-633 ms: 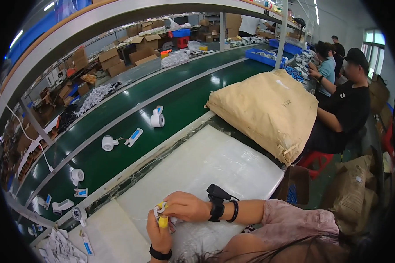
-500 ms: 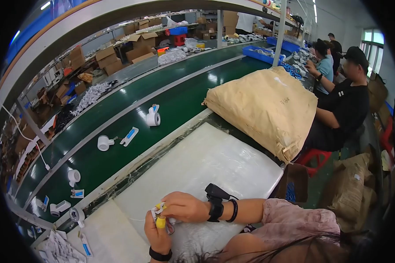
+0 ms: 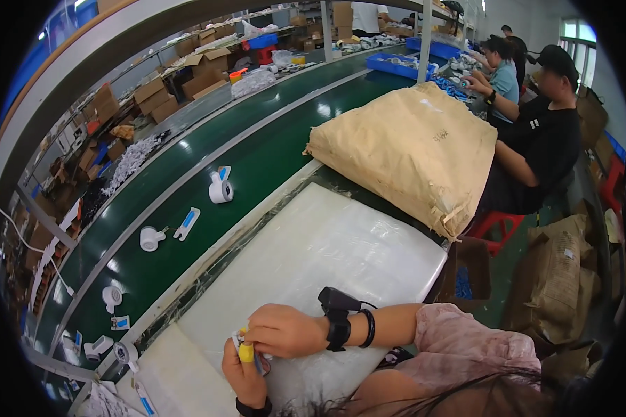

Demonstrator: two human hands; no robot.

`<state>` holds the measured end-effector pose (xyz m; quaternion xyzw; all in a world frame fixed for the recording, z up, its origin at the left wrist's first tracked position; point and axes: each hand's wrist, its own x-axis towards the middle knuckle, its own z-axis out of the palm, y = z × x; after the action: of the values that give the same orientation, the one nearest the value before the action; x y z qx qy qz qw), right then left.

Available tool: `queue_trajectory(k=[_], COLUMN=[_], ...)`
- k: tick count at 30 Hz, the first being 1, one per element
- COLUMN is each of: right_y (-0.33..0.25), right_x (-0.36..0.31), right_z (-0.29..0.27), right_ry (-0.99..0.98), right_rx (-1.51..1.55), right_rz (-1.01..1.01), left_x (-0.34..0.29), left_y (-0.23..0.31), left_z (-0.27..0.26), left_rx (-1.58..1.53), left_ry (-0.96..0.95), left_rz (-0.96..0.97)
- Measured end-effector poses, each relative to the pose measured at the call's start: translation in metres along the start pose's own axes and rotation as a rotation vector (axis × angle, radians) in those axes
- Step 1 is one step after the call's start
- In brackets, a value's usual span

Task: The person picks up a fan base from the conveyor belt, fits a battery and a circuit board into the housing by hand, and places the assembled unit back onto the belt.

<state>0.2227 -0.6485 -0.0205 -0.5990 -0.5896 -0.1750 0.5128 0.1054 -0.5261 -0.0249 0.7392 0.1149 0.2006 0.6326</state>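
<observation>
Pinched between my two hands, above the translucent sheet [image 3: 334, 250] on the bench, is a small white part with a yellow piece [image 3: 246, 353]. My left hand [image 3: 243, 377] grips it from below, thumb and fingers closed around its side. From the right, my right hand [image 3: 285, 329] closes its fingertips on the upper end. Some thin wire seems to show below the fingers, though the fingers hide much of the part. A black device is strapped on my right wrist.
Beyond the sheet runs a green conveyor belt [image 3: 181, 260] carrying white round-headed housings [image 3: 220, 189] and flat white-and-blue pieces [image 3: 187, 224]. A large tan sack [image 3: 403, 149] lies at the right. Co-workers [image 3: 542, 132] sit farther along. White strips [image 3: 108, 402] lie at lower left.
The whole scene has shifted slightly left in view. Both hands still hold the white and yellow part together, with only a small change in finger position.
</observation>
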Motion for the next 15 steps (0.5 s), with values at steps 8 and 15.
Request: queue_trajectory(k=[8,15], right_y=[0.017,0.014], right_x=[-0.006,0.008], right_z=[-0.012,-0.012], right_ry=[-0.036,-0.077], right_rx=[-0.086,0.062], right_rz=[-0.057,-0.028], left_x=[0.014,0.006], left_y=[0.018,0.009], left_z=[0.007,0.003], left_rx=[0.084,-0.136], left_ry=[-0.136,-0.149], left_rz=[0.124,-0.093])
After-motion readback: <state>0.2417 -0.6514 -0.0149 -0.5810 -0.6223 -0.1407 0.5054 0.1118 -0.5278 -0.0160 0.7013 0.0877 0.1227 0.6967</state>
